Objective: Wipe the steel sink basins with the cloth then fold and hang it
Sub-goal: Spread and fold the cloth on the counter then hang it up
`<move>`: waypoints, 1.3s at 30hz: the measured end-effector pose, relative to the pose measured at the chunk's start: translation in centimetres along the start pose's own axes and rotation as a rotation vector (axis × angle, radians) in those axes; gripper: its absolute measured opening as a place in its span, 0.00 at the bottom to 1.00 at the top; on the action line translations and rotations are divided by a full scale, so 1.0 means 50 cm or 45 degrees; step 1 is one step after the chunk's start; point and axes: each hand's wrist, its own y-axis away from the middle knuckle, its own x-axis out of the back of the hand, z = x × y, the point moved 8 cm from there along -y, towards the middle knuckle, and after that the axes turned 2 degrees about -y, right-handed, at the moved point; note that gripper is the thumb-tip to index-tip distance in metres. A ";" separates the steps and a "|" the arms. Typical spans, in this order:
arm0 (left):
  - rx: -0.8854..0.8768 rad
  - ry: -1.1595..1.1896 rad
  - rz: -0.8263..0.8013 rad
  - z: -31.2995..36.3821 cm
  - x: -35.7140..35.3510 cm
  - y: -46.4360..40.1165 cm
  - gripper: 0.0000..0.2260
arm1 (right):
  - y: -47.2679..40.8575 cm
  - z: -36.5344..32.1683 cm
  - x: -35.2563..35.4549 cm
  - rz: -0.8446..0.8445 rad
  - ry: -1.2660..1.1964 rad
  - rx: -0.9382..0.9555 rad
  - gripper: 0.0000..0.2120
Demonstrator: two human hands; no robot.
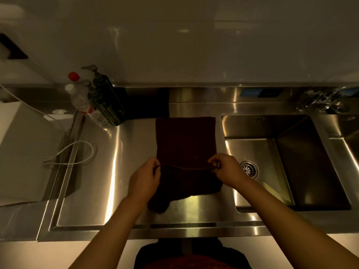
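A dark brown cloth [185,141] lies spread on the steel drainboard [108,152], left of the sink basin [275,152]. My left hand [144,179] pinches the cloth's near edge at its left corner. My right hand [228,169] pinches the same edge at its right corner. The edge is lifted and stretched taut between both hands, and part of the cloth bunches beneath it toward me. The basin has a round drain strainer [248,168] near its left side.
Two dark pump bottles [105,101] and a clear bottle with a red cap [81,98] stand at the back left. A white cable [77,154] loops at the left. A tap [322,101] sits at the back right. A second basin's edge [351,136] shows far right.
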 end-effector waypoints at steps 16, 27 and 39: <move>0.117 0.235 0.196 -0.002 0.057 -0.325 0.05 | -0.255 0.023 0.103 0.184 -0.043 -0.075 0.06; 0.351 0.442 0.204 -0.073 0.004 -0.433 0.06 | -0.393 0.031 0.158 0.314 -0.306 -0.189 0.07; 0.338 0.285 0.183 -0.102 -0.032 -0.515 0.07 | -0.481 0.076 0.153 0.404 -0.164 -0.318 0.03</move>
